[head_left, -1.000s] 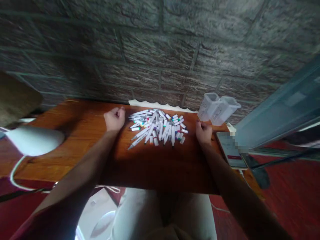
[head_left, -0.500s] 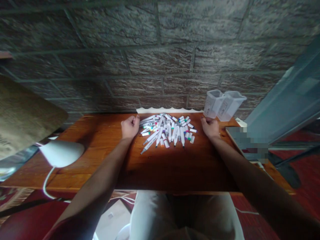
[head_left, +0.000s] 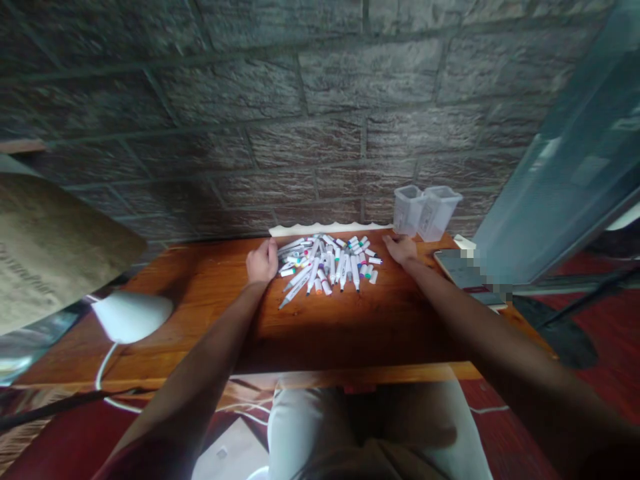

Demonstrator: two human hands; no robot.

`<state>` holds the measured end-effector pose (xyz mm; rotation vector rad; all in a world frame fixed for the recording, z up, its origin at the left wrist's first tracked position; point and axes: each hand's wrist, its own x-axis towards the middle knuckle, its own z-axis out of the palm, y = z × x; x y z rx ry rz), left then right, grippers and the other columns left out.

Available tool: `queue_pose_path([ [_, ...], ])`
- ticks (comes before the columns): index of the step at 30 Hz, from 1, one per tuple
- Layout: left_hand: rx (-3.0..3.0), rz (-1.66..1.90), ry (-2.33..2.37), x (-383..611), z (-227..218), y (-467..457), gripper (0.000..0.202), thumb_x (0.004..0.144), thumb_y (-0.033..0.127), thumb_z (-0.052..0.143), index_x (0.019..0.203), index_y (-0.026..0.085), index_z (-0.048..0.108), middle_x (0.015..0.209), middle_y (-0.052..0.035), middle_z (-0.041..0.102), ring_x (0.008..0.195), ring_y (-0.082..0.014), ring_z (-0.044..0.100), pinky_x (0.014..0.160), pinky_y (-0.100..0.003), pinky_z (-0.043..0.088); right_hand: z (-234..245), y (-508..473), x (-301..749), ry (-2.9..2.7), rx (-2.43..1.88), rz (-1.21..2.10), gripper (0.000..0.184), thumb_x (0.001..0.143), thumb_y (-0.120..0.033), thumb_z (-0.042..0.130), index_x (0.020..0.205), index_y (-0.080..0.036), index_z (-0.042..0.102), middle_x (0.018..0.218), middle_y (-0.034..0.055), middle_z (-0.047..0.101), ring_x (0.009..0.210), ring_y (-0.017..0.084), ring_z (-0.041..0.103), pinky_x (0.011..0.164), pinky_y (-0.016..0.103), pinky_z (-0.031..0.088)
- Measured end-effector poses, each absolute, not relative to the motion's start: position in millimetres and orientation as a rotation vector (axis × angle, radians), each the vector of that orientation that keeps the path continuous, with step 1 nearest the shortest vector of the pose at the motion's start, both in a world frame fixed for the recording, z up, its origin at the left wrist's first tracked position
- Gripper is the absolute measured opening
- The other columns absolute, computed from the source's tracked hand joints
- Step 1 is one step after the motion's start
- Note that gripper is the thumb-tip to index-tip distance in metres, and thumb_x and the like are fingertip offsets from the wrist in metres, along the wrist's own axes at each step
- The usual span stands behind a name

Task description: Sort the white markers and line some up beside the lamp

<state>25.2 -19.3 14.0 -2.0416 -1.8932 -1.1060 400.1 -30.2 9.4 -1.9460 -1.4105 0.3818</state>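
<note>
A loose pile of white markers (head_left: 343, 267) and matching caps with coloured ends lies on the wooden table (head_left: 310, 340). Against the pile's left side rests my left hand (head_left: 263, 261), curled into a fist with nothing visible in it. On the right, my right hand (head_left: 401, 250) is low over the tabletop, its fingers loosened and pointing toward the pile, holding nothing I can see. Just behind the right hand stand two clear plastic containers (head_left: 423, 213), side by side.
A white cone-shaped lamp (head_left: 133, 317) with a cable stands at the left beside a brown bag (head_left: 60, 253). At the right lies a dark flat tablet-like object (head_left: 467, 277), partly pixelated. A brick wall (head_left: 320, 133) closes off the back.
My right hand has gone from a fist to looser, outstretched fingers and sits slightly nearer the pile. The camera view has shifted slightly; my left fist stays beside the markers.
</note>
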Motion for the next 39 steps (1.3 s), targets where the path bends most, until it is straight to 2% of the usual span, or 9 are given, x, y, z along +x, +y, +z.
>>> queue_pose_path([
  [4,-1.905,-1.145,-1.991,24,15,-19,0.046,0.098,0.04,0.028,0.078,0.017,0.062,0.073,-0.0103,0.065,0.07,-0.0202,0.058,0.068,-0.028,0.033,16,-17,406,-1.399,-2.001,0.467,0.035,0.086,-0.042,0.053,0.09,-0.014,0.075,0.09,0.0149,0.072,0.088,0.026,0.068,0.08,0.033,0.048],
  [9,-1.817,-1.438,-2.023,16,15,-14,0.052,0.099,0.044,0.023,0.069,0.018,0.058,0.074,-0.0087,0.065,0.074,-0.0187,0.06,0.071,-0.027,0.039,12,-15,412,-1.516,-1.906,0.489,0.038,0.089,-0.042,0.048,0.08,-0.015,0.073,0.081,0.0121,0.071,0.079,0.023,0.066,0.074,0.03,0.046],
  [15,-2.129,-1.282,-1.986,17,13,-11,0.051,0.097,0.05,0.028,0.068,0.018,0.057,0.068,-0.006,0.062,0.069,-0.0173,0.058,0.07,-0.027,0.039,5,-28,411,-1.623,-1.744,0.511,0.047,0.089,-0.052,0.046,0.065,-0.017,0.064,0.061,0.0028,0.06,0.063,0.015,0.055,0.06,0.026,0.037],
  [20,-2.164,-1.3,-1.976,20,12,-12,0.053,0.096,0.052,0.03,0.067,0.017,0.058,0.069,-0.0064,0.064,0.07,-0.0171,0.059,0.069,-0.026,0.04,9,-33,404,-1.674,-1.701,0.496,0.043,0.087,-0.05,0.048,0.066,-0.017,0.067,0.057,0.0015,0.059,0.059,0.014,0.053,0.059,0.026,0.034],
  [28,-2.288,-1.328,-1.934,33,17,-21,0.05,0.096,0.048,0.034,0.069,0.015,0.061,0.065,-0.0035,0.061,0.062,-0.0128,0.054,0.063,-0.024,0.038,7,-36,402,-1.765,-1.667,0.415,0.048,0.088,-0.051,0.047,0.056,-0.018,0.059,0.054,0.0007,0.055,0.056,0.012,0.048,0.058,0.026,0.03],
  [35,-2.446,-1.307,-1.825,48,18,-28,0.045,0.093,0.047,0.043,0.067,0.015,0.06,0.058,-0.0008,0.055,0.057,-0.0112,0.049,0.059,-0.023,0.036,4,-33,403,-1.806,-1.707,0.375,0.049,0.089,-0.054,0.044,0.062,-0.018,0.063,0.056,0.0017,0.057,0.058,0.013,0.051,0.057,0.026,0.03],
  [39,-2.431,-1.298,-1.843,46,17,-24,0.043,0.092,0.046,0.044,0.068,0.015,0.061,0.06,-0.0016,0.059,0.058,-0.0119,0.05,0.06,-0.023,0.037,3,-32,404,-1.836,-1.716,0.368,0.049,0.091,-0.054,0.042,0.068,-0.018,0.067,0.063,0.0027,0.063,0.063,0.014,0.055,0.059,0.025,0.032],
])
